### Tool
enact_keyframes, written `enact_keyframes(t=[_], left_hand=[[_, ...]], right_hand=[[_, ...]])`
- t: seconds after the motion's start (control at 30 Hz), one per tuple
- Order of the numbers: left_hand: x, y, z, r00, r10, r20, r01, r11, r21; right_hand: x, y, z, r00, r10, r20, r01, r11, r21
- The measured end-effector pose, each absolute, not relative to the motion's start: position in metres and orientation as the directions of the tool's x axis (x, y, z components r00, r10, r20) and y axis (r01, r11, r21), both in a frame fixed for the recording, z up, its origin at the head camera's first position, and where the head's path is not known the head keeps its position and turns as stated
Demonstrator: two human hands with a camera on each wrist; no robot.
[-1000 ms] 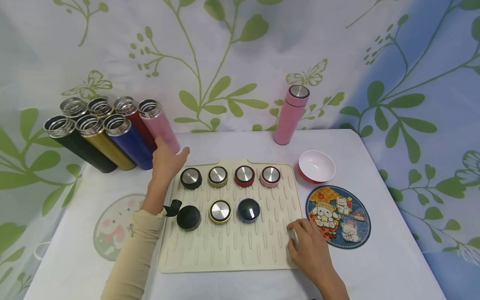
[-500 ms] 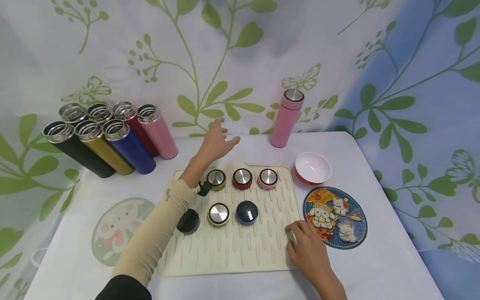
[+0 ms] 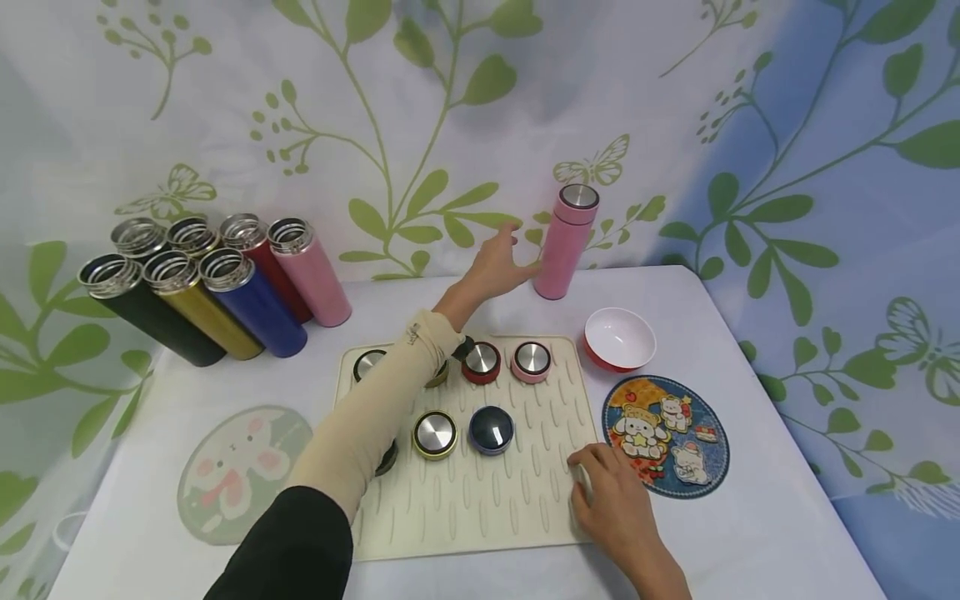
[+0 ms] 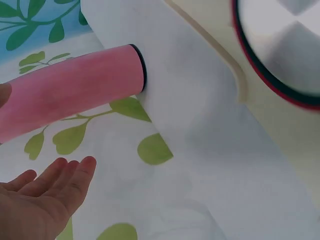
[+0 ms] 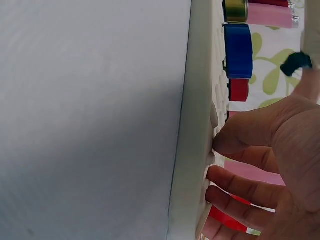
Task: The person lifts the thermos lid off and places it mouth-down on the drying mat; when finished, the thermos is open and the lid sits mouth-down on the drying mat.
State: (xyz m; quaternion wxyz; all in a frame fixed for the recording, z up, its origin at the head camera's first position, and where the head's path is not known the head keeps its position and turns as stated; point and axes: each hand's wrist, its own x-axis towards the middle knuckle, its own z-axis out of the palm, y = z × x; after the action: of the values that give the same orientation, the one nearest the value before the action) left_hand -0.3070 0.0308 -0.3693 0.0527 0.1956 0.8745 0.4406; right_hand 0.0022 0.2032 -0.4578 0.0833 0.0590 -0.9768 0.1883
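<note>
Fingers spread, my left hand (image 3: 495, 265) reaches over the back of the table, just left of a capped pink thermos (image 3: 566, 242) standing upright. In the left wrist view the thumb tip overlaps the edge of this pink thermos (image 4: 80, 82), while the other fingers (image 4: 75, 185) are apart from it; whether the thumb touches it I cannot tell. My right hand (image 3: 618, 504) rests at the right edge of the cream mat (image 3: 525, 508), fingers loosely bent and holding nothing. Lids sit on the mat, among them a pink lid (image 3: 531, 362), a red lid (image 3: 481, 362) and a dark blue lid (image 3: 491, 430).
Several lidless thermoses, including a pink one (image 3: 311, 271) and a blue one (image 3: 253, 302), are grouped at the back left. A red-and-white bowl (image 3: 619, 339) and a blue round coaster (image 3: 708, 467) lie right of the mat. A pale bunny placemat (image 3: 243, 475) lies left.
My left hand has moved right, from beside the lidless pink thermos across the back of the table to the capped pink one. The right hand has stayed at the mat's edge.
</note>
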Motion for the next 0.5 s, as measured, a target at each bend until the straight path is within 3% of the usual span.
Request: enact_keyframes(t=[0.5], left_hand=[[-0.319,0.087,-0.37,-0.975,0.221,-0.031,0.126,0.657,0.743]], right_hand=[[0.002,0.205,-0.461,-0.968,-0.087,0.235,-0.168,0.921,-0.352]])
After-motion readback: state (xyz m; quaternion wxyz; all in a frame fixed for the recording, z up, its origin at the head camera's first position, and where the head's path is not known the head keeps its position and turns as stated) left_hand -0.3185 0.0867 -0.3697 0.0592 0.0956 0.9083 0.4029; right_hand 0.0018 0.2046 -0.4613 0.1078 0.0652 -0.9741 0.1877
